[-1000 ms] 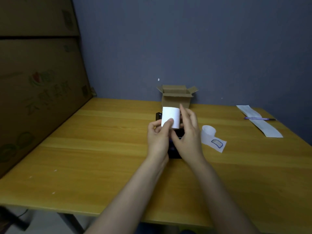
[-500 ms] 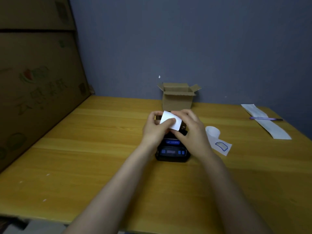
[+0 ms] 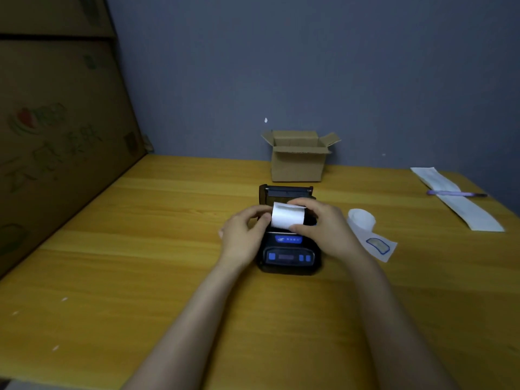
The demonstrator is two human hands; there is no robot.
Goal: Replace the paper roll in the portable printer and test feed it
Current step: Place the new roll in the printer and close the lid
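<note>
A small black portable printer with blue buttons sits on the wooden table, its lid swung open toward the back. A white paper roll lies at the printer's open bay. My left hand pinches the roll's left end. From the right, my right hand grips it with thumb in front and fingers over the top. The bay beneath the roll is hidden.
A second white paper roll with a loose printed tail lies just right of the printer. An open cardboard box stands behind it. A long paper strip and a purple pen lie far right. Large cardboard panels lean at the left.
Both hands have lowered the white roll from above the printer down to its open bay. The view has tilted down, so the printer's front panel now shows.
</note>
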